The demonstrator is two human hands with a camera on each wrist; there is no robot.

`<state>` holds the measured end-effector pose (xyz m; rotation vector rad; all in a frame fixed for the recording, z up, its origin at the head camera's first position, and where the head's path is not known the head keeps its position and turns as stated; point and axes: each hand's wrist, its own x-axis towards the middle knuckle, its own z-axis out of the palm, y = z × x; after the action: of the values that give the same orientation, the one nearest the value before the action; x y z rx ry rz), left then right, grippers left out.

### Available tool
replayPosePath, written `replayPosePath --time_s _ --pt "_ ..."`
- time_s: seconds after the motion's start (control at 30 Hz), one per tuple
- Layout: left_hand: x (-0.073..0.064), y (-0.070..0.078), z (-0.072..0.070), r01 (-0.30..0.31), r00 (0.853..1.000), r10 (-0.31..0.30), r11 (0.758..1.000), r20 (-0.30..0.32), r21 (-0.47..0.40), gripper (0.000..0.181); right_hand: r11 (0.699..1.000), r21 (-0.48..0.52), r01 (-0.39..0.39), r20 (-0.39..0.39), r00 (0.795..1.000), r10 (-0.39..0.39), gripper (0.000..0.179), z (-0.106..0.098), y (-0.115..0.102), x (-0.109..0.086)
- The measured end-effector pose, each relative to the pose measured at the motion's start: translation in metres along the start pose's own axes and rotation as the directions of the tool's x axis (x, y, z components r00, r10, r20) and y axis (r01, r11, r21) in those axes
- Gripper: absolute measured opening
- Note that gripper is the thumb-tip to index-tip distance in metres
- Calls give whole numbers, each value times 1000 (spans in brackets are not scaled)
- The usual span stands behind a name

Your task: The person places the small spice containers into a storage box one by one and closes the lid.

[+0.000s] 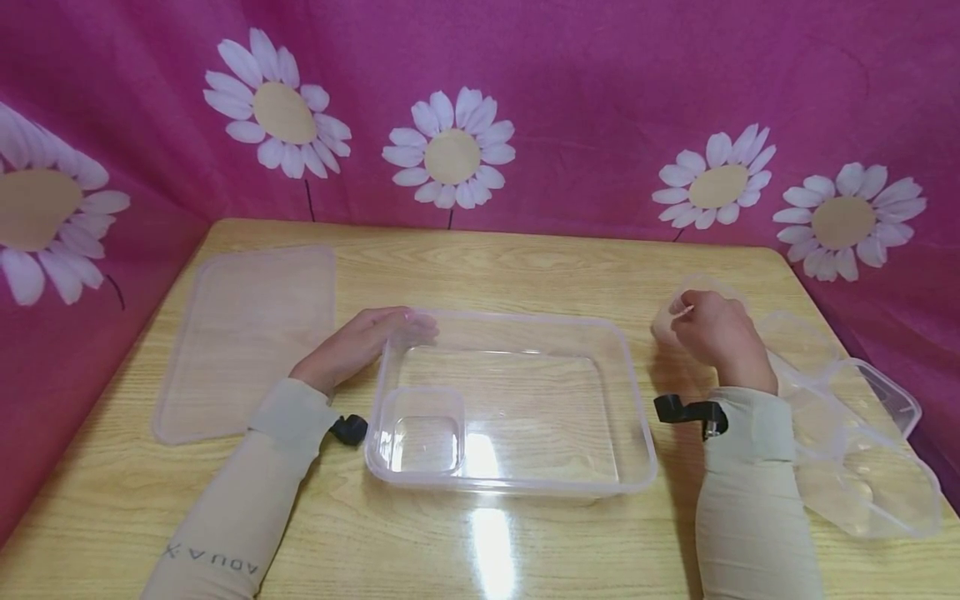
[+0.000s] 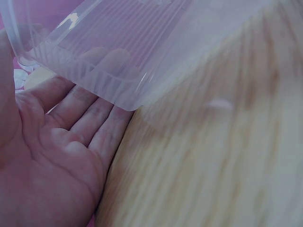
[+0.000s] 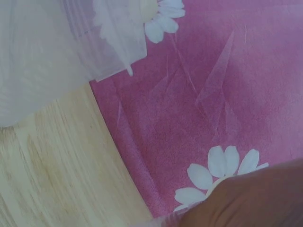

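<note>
On the desk, a small cup sits in the clear box's near left corner. At right, clustered tubs may obstruct movement. The left hand, grip wide, rests straight fingers against the box's far left side, so a bump could slide it. The right hand pinches a clear container, which might slip if held shallowly. Far left lies a lid; beyond, a flowered cloth.
</note>
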<state>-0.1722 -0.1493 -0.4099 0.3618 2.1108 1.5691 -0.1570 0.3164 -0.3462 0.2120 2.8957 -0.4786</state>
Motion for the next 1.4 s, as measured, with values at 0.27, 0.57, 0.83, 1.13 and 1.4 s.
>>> replayPosePath --time_s 0.27,0.57,0.83,1.13,1.4 --pt "1 0 -1 -2 1000 2 1000 3 6 46 998 -12 68 -98 993 -68 28 -6 -7 -4" --pt "0 0 0 -9 1000 9 1000 3 17 47 993 19 117 -235 966 -110 25 -15 -23 -16" --pt "0 0 0 -18 1000 17 1000 9 15 46 982 65 177 -336 931 -145 26 -21 -40 -31" --pt "1 -2 -1 -1 1000 0 1000 5 14 47 952 41 304 -470 846 -250 17 -20 -67 -49" --pt "1 -2 -1 -24 1000 24 1000 9 9 49 894 -30 448 -539 746 -392 9 -13 -93 -64"
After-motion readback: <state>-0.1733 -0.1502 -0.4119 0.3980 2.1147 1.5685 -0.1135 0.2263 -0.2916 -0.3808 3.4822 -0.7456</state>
